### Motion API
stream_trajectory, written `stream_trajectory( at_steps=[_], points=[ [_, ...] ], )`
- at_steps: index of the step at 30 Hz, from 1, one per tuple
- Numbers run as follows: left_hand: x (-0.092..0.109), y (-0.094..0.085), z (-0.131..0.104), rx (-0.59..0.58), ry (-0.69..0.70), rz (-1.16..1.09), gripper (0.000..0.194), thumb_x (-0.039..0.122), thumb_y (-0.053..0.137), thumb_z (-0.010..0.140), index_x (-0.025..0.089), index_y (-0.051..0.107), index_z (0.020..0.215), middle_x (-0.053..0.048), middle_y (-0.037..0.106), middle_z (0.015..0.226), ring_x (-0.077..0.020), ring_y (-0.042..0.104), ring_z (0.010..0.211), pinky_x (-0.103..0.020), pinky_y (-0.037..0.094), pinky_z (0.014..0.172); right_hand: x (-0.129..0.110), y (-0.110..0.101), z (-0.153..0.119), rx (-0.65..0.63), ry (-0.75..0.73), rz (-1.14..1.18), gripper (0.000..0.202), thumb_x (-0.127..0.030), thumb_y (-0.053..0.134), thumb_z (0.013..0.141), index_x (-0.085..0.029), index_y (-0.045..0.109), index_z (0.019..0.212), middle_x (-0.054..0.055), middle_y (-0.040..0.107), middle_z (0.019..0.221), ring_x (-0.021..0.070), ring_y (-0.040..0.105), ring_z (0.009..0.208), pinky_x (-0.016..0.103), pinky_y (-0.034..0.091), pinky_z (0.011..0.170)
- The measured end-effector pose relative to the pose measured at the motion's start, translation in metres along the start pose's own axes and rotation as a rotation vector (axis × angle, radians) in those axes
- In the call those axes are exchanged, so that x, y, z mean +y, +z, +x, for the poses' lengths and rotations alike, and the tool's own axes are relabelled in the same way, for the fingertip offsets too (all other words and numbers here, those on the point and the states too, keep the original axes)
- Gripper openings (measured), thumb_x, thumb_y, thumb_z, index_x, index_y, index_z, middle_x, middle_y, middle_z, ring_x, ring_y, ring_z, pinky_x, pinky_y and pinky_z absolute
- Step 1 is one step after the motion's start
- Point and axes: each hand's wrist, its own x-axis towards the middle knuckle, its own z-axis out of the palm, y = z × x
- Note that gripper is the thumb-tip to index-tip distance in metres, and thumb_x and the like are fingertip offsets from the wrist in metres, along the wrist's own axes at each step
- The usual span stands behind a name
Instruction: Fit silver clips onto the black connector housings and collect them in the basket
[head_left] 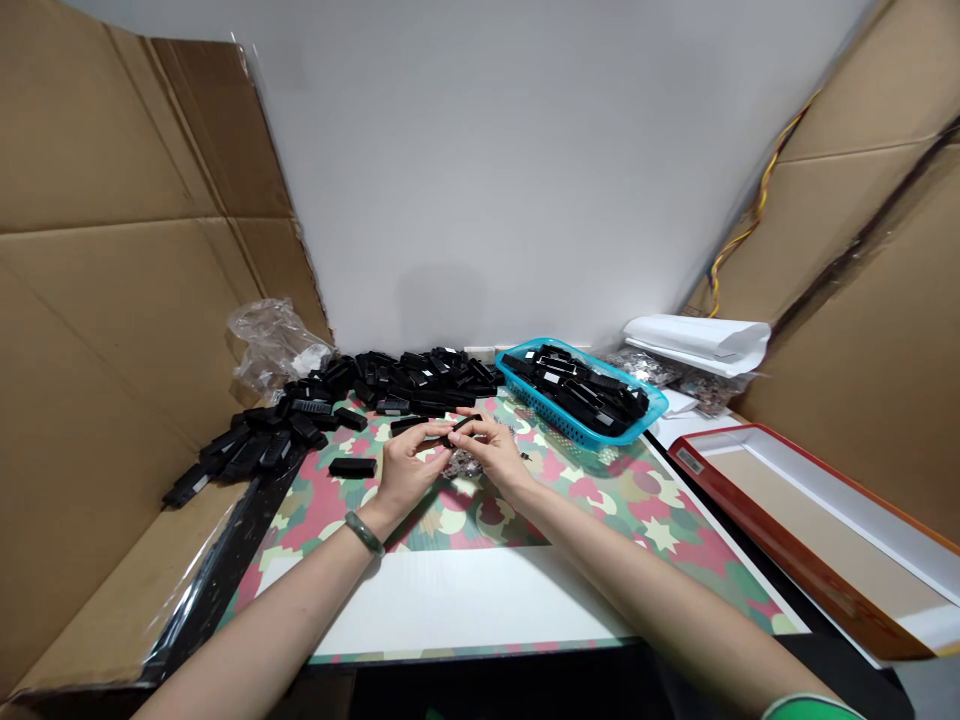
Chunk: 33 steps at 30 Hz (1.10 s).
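Observation:
Between my two hands is a small black plastic piece (466,424), mostly covered by the fingers. My left hand (411,468) pinches its left end, and my right hand (493,452) grips its right end. Directly beneath the hands lies a small heap of shiny metal parts (463,466), partly hidden. A single black block (352,468) rests on the patterned mat to the left of my left hand. Another black piece (409,425) lies just behind that hand. What kind of part the black pieces are, I cannot tell.
Many black pieces (420,375) are piled along the back and left. A blue basket (634,436) of similar pieces stands at back right, near plastic bags of small parts (705,388). An open red-edged box (825,520) lies at right. Cardboard walls (112,330) flank the table.

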Motion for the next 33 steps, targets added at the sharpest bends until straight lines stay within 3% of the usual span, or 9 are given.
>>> stream_trajectory(
  at_steps=[6, 13, 17, 20, 25, 33],
  points=[
    [0.002, 0.003, 0.000, 0.007, -0.163, -0.152, 0.018, 0.023, 0.075, 0.073, 0.016, 0.074, 0.090, -0.008, 0.077, 0.093, -0.0217, 0.073, 0.087, -0.034, 0.061, 0.079, 0.004, 0.002, -0.005, 0.076, -0.069, -0.100, 0.024, -0.045, 0.072, 0.080, -0.022, 0.072, 0.072, 0.010, 0.059, 0.124, 0.0293, 0.047, 0.130, 0.043, 0.036, 0.107],
    [0.004, 0.001, 0.010, -0.016, -0.410, -0.396, 0.031, 0.024, 0.087, 0.057, 0.017, 0.076, 0.086, -0.005, 0.076, 0.088, -0.0188, 0.071, 0.078, -0.030, 0.059, 0.071, -0.010, -0.011, -0.007, 0.146, -0.280, -0.225, 0.018, -0.040, 0.067, 0.085, -0.022, 0.065, 0.084, 0.009, 0.055, 0.129, 0.0259, 0.051, 0.122, 0.040, 0.040, 0.101],
    [0.002, -0.002, 0.012, -0.020, -0.502, -0.505, 0.035, 0.022, 0.090, 0.051, 0.019, 0.077, 0.083, -0.003, 0.076, 0.087, -0.0165, 0.069, 0.081, -0.026, 0.057, 0.073, -0.008, -0.020, 0.000, 0.085, -0.168, -0.143, 0.027, -0.044, 0.065, 0.086, -0.023, 0.061, 0.102, 0.005, 0.064, 0.096, 0.0186, 0.061, 0.080, 0.031, 0.048, 0.071],
    [0.002, -0.006, 0.014, -0.101, -0.595, -0.577, 0.038, 0.023, 0.090, 0.054, 0.019, 0.078, 0.089, -0.004, 0.076, 0.091, -0.0182, 0.071, 0.083, -0.028, 0.058, 0.076, -0.002, -0.021, 0.003, -0.008, -0.090, -0.120, 0.029, -0.049, 0.060, 0.088, -0.022, 0.067, 0.093, 0.000, 0.060, 0.071, 0.0155, 0.054, 0.059, 0.027, 0.042, 0.056],
    [0.006, -0.015, 0.019, -0.235, -0.750, -0.670, 0.039, 0.035, 0.086, 0.065, 0.015, 0.077, 0.096, -0.011, 0.077, 0.092, -0.0240, 0.074, 0.082, -0.034, 0.060, 0.076, 0.004, -0.020, 0.001, 0.034, -0.132, -0.129, 0.038, -0.055, 0.058, 0.088, -0.021, 0.073, 0.083, 0.002, 0.064, 0.067, 0.0184, 0.059, 0.066, 0.028, 0.043, 0.058],
    [0.006, -0.018, 0.021, -0.270, -0.810, -0.615, 0.042, 0.034, 0.090, 0.058, 0.013, 0.078, 0.092, -0.011, 0.078, 0.083, -0.0234, 0.075, 0.074, -0.031, 0.060, 0.067, 0.005, -0.017, -0.004, 0.051, -0.237, -0.179, 0.029, -0.046, 0.058, 0.090, -0.023, 0.075, 0.083, 0.003, 0.073, 0.080, 0.0212, 0.065, 0.073, 0.031, 0.048, 0.068]
  ],
)
